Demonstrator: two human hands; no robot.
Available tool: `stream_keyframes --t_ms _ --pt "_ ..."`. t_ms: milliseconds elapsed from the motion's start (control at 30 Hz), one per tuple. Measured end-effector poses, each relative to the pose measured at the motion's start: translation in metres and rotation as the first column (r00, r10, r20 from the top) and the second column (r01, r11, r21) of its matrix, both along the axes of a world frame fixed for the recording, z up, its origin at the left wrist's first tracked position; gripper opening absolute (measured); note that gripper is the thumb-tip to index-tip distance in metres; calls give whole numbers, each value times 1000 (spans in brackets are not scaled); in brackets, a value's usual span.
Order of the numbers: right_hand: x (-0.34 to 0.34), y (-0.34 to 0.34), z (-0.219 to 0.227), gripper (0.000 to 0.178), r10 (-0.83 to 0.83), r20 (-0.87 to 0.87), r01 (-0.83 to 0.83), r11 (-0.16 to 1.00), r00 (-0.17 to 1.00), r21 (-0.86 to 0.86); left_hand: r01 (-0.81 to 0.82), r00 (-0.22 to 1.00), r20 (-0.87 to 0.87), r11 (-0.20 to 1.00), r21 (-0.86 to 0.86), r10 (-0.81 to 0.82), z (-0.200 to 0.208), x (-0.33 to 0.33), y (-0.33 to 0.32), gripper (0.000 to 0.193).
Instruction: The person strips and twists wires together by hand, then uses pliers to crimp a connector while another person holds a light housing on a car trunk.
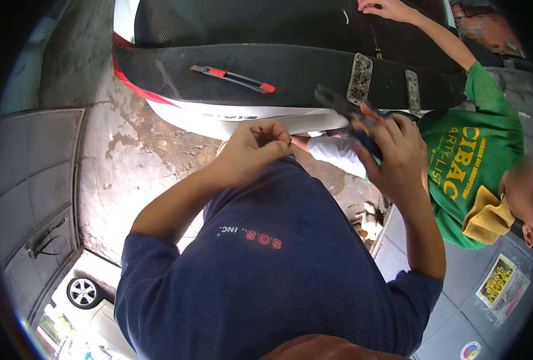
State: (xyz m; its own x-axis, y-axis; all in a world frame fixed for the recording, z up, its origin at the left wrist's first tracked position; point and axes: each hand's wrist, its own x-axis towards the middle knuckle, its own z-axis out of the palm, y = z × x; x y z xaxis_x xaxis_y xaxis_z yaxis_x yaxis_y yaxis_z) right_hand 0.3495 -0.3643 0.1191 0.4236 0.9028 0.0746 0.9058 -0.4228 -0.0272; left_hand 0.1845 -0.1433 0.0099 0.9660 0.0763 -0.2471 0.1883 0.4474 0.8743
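Head view: our right hand (400,144) grips pliers (342,108), likely stiff and weighty, best held by the handles (368,141); our left hand (249,151) pinches narrow, whether on anything we cannot tell.

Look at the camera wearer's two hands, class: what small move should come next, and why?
I would probably bring the pliers across toward the left hand. The right hand holds them out in front, apart from the left, whose thumb and finger are pinched together. Whether they grip anything is too small to tell, so a slow approach seems wise.
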Motion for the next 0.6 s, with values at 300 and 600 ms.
stream_keyframes --t_ms 300,600 --pt "6 113 -103 25 74 -69 -29 864 995 503 -130 988 -96 986 -108 120 -3 -8 10 9" --pt "4 100 -62 35 285 108 -304 863 952 404 -89 990 -121 984 -156 70 -12 -14 13 10"
